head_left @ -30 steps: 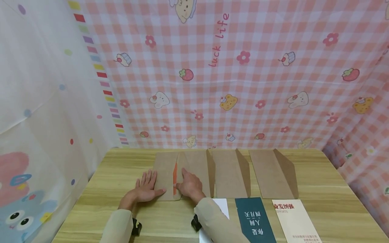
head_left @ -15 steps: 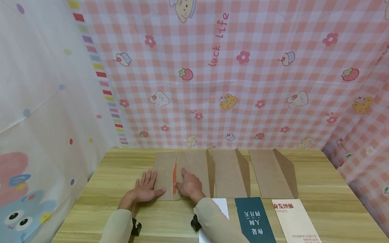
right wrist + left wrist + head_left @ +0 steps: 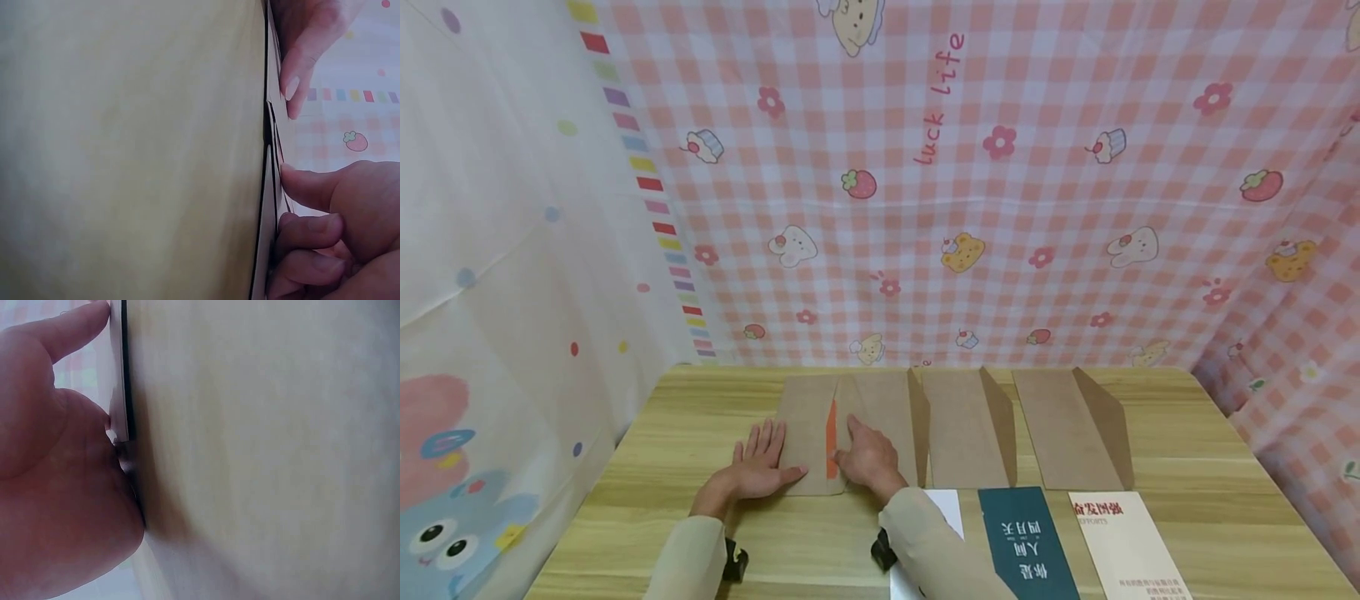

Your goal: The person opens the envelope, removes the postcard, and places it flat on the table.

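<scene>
A brown paper envelope (image 3: 805,408) lies at the left of a row, with an orange strip (image 3: 831,433), apparently a card, showing along its mouth. My left hand (image 3: 758,468) rests flat across its left edge, fingers spread and thumb over the paper. From the other side, my right hand (image 3: 870,457) touches the mouth. Its thumb lies at the orange strip and its index finger points forward on the flap (image 3: 844,398). In the right wrist view the thumb (image 3: 309,186) presses the paper while other fingers bend loosely against it. What is inside the envelope is hidden.
Three more brown envelopes, including the middle one (image 3: 955,433) and the right one (image 3: 1063,433), lie rightward with flaps unfolded. Nearer me are a white card (image 3: 947,507) partly under my right sleeve, a dark teal card (image 3: 1030,542) and a cream card (image 3: 1127,542). Patterned cloth (image 3: 925,208) hangs behind.
Hardly anything differs. Both hands keep their places on the envelope, and the orange strip looks about the same; the head view has shifted very slightly.
</scene>
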{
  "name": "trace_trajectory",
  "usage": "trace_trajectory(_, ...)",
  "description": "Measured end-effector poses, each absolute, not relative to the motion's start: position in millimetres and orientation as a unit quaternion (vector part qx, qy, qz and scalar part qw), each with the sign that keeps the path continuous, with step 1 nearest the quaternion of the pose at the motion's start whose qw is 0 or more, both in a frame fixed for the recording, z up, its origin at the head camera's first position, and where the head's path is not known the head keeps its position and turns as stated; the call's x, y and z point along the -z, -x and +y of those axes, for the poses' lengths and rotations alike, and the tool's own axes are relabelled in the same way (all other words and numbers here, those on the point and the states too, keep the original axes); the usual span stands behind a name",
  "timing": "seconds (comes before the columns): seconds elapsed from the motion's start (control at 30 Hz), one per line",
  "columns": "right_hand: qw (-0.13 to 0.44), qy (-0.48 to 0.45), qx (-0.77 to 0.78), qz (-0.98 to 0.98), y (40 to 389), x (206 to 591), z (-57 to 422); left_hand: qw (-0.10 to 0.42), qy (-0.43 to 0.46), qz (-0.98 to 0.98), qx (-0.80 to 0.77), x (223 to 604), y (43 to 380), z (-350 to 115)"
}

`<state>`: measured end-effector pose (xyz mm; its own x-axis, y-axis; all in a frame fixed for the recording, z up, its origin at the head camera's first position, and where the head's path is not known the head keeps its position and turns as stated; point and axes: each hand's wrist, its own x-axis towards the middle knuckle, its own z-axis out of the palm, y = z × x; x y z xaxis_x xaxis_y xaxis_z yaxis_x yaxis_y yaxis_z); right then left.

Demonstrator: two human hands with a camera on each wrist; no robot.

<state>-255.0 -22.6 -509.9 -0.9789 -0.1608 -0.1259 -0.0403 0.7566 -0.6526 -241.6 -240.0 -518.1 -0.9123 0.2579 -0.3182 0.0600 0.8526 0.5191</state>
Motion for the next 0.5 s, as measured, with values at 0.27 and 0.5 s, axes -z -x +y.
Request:
trace_trajectory(0.27,0.104,0.052,0.362,0.925,255.8,505.3,-20.6,0.179,-0.09,0.945,-0.258,525.0,245.3,-242.3)
trace_trajectory(0.5,0.081,0.061,0.351,0.931,253.7,505.8,-22.0,0.177,-0.095,0.946,-0.254,520.2,242.5,-240.8)
